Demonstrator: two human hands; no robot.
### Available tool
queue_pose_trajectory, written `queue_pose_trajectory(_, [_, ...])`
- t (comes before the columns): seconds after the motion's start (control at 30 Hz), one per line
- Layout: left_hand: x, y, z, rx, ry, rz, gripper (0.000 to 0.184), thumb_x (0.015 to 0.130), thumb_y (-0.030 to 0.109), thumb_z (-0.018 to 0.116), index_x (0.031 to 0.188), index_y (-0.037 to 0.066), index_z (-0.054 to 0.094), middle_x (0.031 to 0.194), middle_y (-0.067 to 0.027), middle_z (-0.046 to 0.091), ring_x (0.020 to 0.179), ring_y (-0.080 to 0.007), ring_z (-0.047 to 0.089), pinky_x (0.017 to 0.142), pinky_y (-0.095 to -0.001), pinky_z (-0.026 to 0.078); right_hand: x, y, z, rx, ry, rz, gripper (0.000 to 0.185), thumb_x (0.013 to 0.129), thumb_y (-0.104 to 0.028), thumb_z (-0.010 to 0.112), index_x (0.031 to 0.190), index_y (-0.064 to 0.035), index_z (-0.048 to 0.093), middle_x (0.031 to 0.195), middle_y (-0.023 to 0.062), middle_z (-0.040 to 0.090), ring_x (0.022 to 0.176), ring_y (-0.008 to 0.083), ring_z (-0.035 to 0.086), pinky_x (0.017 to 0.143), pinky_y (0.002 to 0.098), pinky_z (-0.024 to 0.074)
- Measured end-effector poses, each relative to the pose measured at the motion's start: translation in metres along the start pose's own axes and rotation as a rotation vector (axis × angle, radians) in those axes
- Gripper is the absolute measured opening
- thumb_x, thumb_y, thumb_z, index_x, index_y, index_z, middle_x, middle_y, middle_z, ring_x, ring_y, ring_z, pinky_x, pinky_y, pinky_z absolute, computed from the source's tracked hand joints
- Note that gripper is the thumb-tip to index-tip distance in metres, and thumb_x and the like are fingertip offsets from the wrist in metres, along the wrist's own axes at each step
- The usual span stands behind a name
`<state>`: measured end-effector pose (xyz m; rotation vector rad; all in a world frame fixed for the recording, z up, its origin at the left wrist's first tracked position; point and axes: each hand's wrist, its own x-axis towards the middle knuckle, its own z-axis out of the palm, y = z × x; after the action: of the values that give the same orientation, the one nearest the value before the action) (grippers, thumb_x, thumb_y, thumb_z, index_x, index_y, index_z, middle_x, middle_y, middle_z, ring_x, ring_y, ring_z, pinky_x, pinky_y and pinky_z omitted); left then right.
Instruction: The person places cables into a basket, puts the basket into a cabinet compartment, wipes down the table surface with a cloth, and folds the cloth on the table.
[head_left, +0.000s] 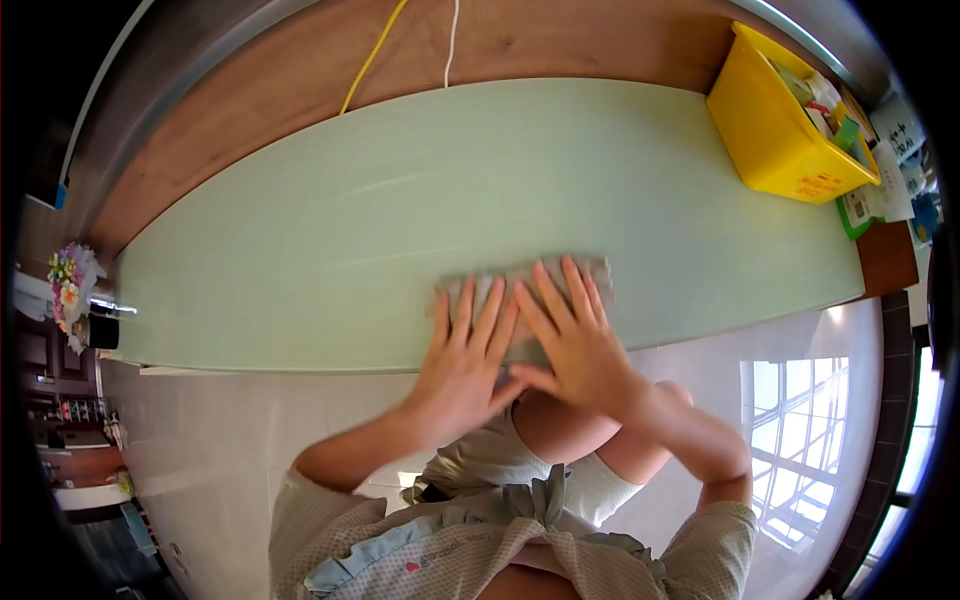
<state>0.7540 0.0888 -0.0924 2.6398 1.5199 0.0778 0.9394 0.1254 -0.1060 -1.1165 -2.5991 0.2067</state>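
A greyish cloth (597, 272) lies flat on the pale green tabletop (400, 220), close to its front edge. My left hand (467, 345) presses down on the cloth's left part with fingers spread. On its right part rests my right hand (575, 335), fingers also stretched out and apart. The two hands sit side by side, index fingers nearly meeting. Much of the cloth is hidden under the palms and fingers.
A yellow bin (770, 125) filled with packets stands at the table's back right corner, papers and other items beside it. A bouquet of flowers (70, 285) is at the far left. A yellow cord (372, 58) and a white cord (452, 45) hang behind the table.
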Motion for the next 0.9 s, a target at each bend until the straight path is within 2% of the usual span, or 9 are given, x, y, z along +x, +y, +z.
queue_pose_trajectory(0.13, [-0.023, 0.0, 0.004, -0.076, 0.015, 0.021, 0.076, 0.088, 0.043, 0.051, 0.137, -0.011, 0.029, 0.144, -0.0259, 0.027, 0.135, -0.0418, 0.024, 0.109, -0.0507, 0.02, 0.001, -0.007, -0.003, 0.063, -0.104, -0.05, 0.079, 0.085, -0.055, 0.048, 0.136, 0.0042, 0.036, 0.144, 0.0223, 0.03, 0.134, 0.0405, 0.025, 0.109, 0.05, 0.0211])
queue_pose_trajectory(0.23, [0.001, -0.023, 0.008, -0.086, 0.059, -0.021, 0.078, 0.087, 0.041, 0.053, 0.139, -0.01, 0.025, 0.147, -0.0258, 0.021, 0.136, -0.0428, 0.02, 0.111, -0.0532, 0.016, 0.036, 0.005, 0.014, 0.065, -0.024, -0.065, 0.077, 0.087, -0.052, 0.048, 0.136, 0.0055, 0.036, 0.144, 0.0217, 0.031, 0.135, 0.0371, 0.025, 0.11, 0.0466, 0.0211])
queue_pose_trajectory(0.37, [0.041, -0.061, 0.018, 0.054, 0.21, -0.082, 0.073, 0.088, 0.041, 0.051, 0.135, -0.012, 0.031, 0.143, -0.0271, 0.028, 0.134, -0.0422, 0.025, 0.11, -0.0517, 0.019, 0.093, 0.035, 0.042, 0.028, 0.066, -0.078, 0.072, 0.09, -0.049, 0.045, 0.136, 0.0056, 0.036, 0.144, 0.0204, 0.032, 0.135, 0.0345, 0.027, 0.111, 0.0439, 0.0209])
queue_pose_trajectory(0.47, [0.035, -0.062, 0.018, 0.056, 0.206, -0.055, 0.073, 0.088, 0.043, 0.049, 0.134, -0.012, 0.032, 0.143, -0.0279, 0.028, 0.134, -0.0432, 0.025, 0.11, -0.0517, 0.019, 0.088, 0.037, 0.042, -0.002, 0.02, -0.11, 0.073, 0.09, -0.05, 0.045, 0.137, 0.0051, 0.034, 0.145, 0.0193, 0.031, 0.136, 0.0339, 0.026, 0.111, 0.0436, 0.0209])
queue_pose_trajectory(0.63, [-0.032, -0.015, -0.003, -0.094, -0.027, 0.055, 0.078, 0.09, 0.047, 0.047, 0.136, -0.013, 0.027, 0.144, -0.0307, 0.023, 0.134, -0.0462, 0.021, 0.109, -0.0543, 0.018, 0.026, 0.0, 0.002, 0.107, -0.12, -0.205, 0.073, 0.09, -0.049, 0.047, 0.138, 0.0037, 0.033, 0.145, 0.0178, 0.031, 0.136, 0.033, 0.026, 0.111, 0.0436, 0.023])
queue_pose_trajectory(0.7, [-0.033, -0.018, -0.01, -0.093, -0.065, 0.102, 0.078, 0.09, 0.048, 0.046, 0.136, -0.013, 0.028, 0.144, -0.0309, 0.022, 0.134, -0.0465, 0.021, 0.109, -0.0548, 0.019, 0.018, 0.0, -0.006, 0.129, -0.18, -0.248, 0.072, 0.089, -0.048, 0.049, 0.138, 0.0035, 0.033, 0.144, 0.0178, 0.032, 0.135, 0.0328, 0.027, 0.11, 0.0435, 0.0241])
queue_pose_trajectory(0.83, [-0.01, -0.036, -0.015, -0.058, -0.082, 0.074, 0.079, 0.09, 0.048, 0.047, 0.136, -0.013, 0.028, 0.144, -0.0313, 0.022, 0.134, -0.0468, 0.021, 0.108, -0.0546, 0.021, 0.052, 0.017, 0.006, 0.113, -0.094, -0.278, 0.063, 0.092, -0.04, 0.047, 0.137, 0.0031, 0.035, 0.142, 0.0175, 0.034, 0.133, 0.0323, 0.03, 0.11, 0.0425, 0.0252])
queue_pose_trajectory(0.87, [0.0, -0.046, -0.01, -0.001, -0.018, 0.058, 0.075, 0.091, 0.049, 0.045, 0.132, -0.013, 0.035, 0.142, -0.0304, 0.028, 0.134, -0.0446, 0.024, 0.109, -0.0531, 0.021, 0.066, 0.023, 0.012, 0.108, -0.027, -0.281, 0.058, 0.093, -0.036, 0.046, 0.134, 0.0033, 0.038, 0.14, 0.0176, 0.037, 0.132, 0.0323, 0.031, 0.109, 0.0424, 0.0251])
queue_pose_trajectory(0.9, [0.011, -0.056, -0.002, 0.032, 0.013, 0.017, 0.071, 0.092, 0.044, 0.044, 0.133, -0.013, 0.034, 0.143, -0.0297, 0.027, 0.135, -0.0441, 0.022, 0.11, -0.0526, 0.019, 0.081, 0.031, 0.02, 0.095, 0.011, -0.287, 0.057, 0.093, -0.035, 0.046, 0.134, 0.0033, 0.039, 0.14, 0.0176, 0.038, 0.133, 0.0322, 0.031, 0.109, 0.0424, 0.0251])
